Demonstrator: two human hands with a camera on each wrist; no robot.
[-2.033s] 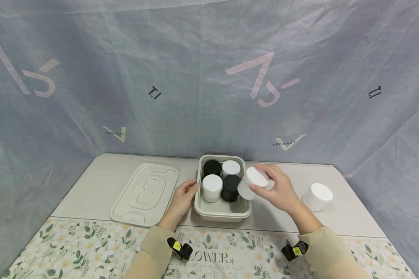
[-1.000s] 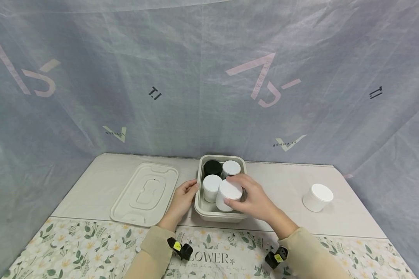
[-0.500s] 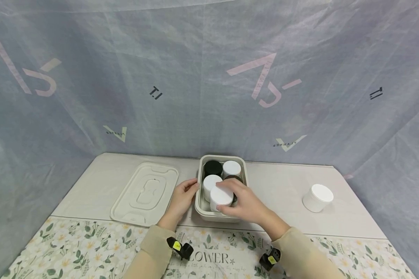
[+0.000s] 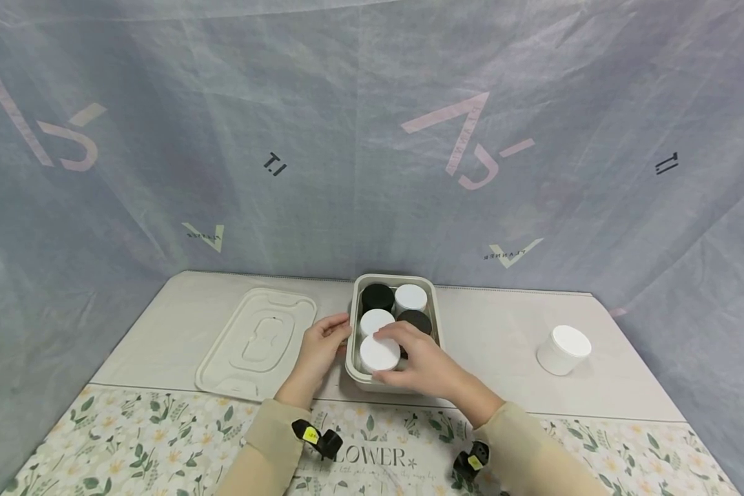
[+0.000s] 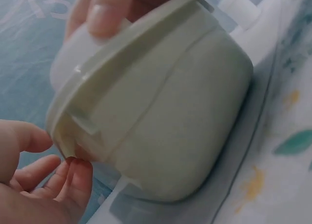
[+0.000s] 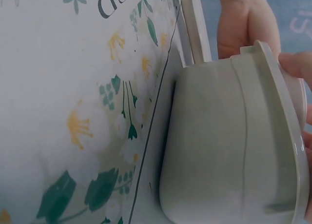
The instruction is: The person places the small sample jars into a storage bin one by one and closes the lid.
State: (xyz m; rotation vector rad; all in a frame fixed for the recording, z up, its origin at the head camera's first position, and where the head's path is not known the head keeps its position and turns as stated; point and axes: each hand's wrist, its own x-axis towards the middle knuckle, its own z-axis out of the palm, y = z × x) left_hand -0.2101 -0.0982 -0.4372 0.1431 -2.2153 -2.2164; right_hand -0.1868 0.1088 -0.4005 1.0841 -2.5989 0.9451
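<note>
A beige plastic bin (image 4: 387, 388) stands on the table with jars inside. At the back are a black jar (image 4: 377, 296) and a white-lidded jar (image 4: 411, 297). In front of them are a white jar (image 4: 375, 322) and a black jar (image 4: 415, 320). My right hand (image 4: 430, 368) grips another white jar (image 4: 379, 355) by its sides, low in the bin's front left corner. The bin's wall hides its bottom. With thumb and curled fingers, my left hand (image 5: 44, 180) holds the bin's left rim.
A flat beige lid (image 4: 257, 344) lies left of the bin. One more white jar (image 4: 564, 350) stands apart on the right. Behind the table hangs a grey-blue cloth (image 4: 322, 172); a floral mat (image 4: 161, 441) covers the front edge.
My right hand has carried the white jar left from over the bin's right edge and lowered it into the front left corner. My left hand stays at the rim.
</note>
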